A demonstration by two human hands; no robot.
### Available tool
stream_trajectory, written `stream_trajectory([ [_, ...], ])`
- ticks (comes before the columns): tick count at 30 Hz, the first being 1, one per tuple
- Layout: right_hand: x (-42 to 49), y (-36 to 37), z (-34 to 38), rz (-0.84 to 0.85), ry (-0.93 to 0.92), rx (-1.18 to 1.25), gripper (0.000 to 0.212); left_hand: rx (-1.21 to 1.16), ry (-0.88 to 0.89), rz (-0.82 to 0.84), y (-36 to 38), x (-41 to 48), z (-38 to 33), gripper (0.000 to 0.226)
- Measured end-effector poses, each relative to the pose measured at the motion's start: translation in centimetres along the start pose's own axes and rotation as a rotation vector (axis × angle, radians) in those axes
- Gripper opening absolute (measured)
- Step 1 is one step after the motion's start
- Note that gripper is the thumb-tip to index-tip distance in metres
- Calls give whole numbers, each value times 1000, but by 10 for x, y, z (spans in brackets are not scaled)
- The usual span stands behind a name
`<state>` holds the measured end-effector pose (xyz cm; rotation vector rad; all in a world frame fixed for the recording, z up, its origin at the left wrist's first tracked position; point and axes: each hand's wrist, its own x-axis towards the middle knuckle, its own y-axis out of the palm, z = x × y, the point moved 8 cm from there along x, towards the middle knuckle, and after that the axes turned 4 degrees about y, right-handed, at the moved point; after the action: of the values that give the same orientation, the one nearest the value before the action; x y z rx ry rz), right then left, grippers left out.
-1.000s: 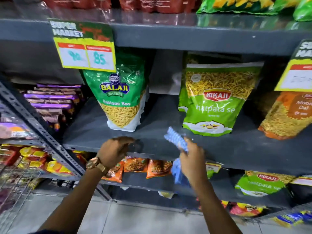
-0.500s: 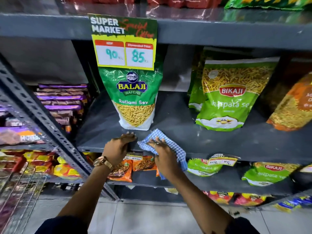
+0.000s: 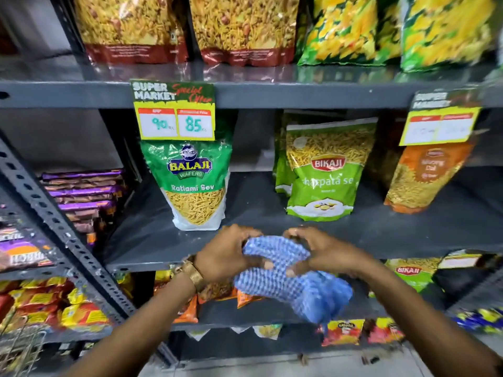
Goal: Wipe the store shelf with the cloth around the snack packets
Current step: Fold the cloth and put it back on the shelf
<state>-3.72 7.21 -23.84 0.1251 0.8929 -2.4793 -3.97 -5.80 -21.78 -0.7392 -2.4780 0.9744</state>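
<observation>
Both hands hold the cloth at the front edge of the shelf, roughly midway along it. The left hand is closed on the cloth's left part, fingers curled over the top and thumb underneath; the right hand is closed on its right part in the same way. The cloth is bunched between them, and its loose end hangs down below the front edge, in front of the lower shelf's packets.

As for progress, the wiping seems barely under way or paused: the cloth is gathered up in the hands, not spread flat on the surface, so this looks like folding or regripping before a stroke (a judgement, not something the view proves). The dark grey shelf shows no clear wiped band or dust line, so I cannot tell how much is done. The open strip along the front edge, the gap between the packets and the back corners all look left to cover.

The cloth is a blue and white check, soft and crumpled, blurred at its hanging end. On the shelf, the green sev packet stands upright towards the left, just behind the left hand; the light green packet stands right of middle, and the orange packet leans near the right end.
</observation>
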Motion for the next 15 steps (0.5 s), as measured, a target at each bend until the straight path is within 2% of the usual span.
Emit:
stream_trajectory([
  [1,-11,-9,0,32,17,-147,43,-51,6,-10,-9,4,-10,32],
  [3,-36,-28,2,67,36,-357,28,-145,14,-20,-25,12,-36,38],
  [5,-59,-57,11,17,21,-413,19,-187,76,-41,-41,19,-71,31],
  [7,-85,-99,31,-119,-33,-351,23,-132,169,-75,-60,23,-110,17],
  [10,-133,-162,75,-350,-175,-262,34,14,245,-78,-88,32,-164,17],
  [13,-174,-212,132,-583,-380,-416,35,108,280,-224,-128,52,-213,6],
  [15,-189,-248,168,-716,-446,-569,43,134,310,-325,-154,72,-246,7],
])
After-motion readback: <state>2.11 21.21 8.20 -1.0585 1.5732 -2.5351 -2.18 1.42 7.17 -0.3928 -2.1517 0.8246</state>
